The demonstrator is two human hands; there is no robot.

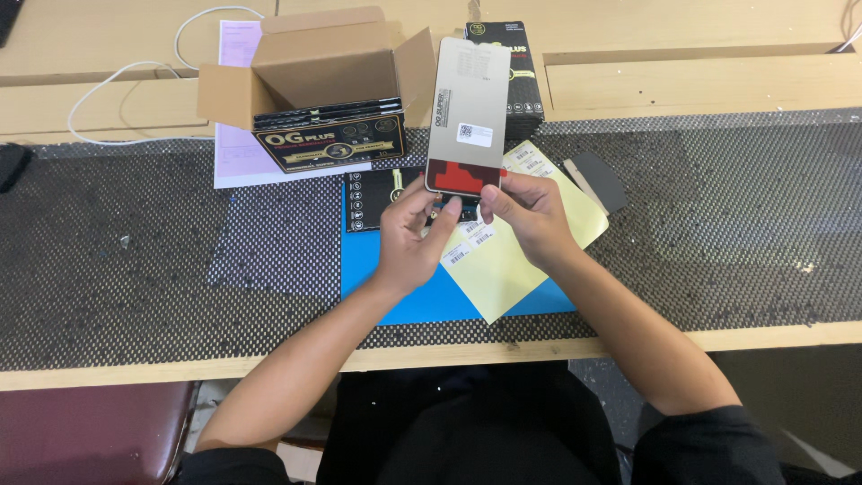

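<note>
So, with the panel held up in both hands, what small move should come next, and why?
Probably the right hand picks a barcode sticker off the yellow sheet, since the phone screen panel is held by its lower edge just above them, also by the left hand.

Counts: two hands, my left hand [409, 242] and right hand [530, 216], both pinching one flat phone-screen panel [469, 117], centre top. One open cardboard box [314, 63], upper left, with about three black-and-gold flat packs [328, 135] stacked in it; exact number hard to tell. One more black pack [521, 76] standing behind. One yellow sticker sheet [503, 260], one blue mat [395, 269], one pink paper [235, 153], one white cable [117, 90].
</note>
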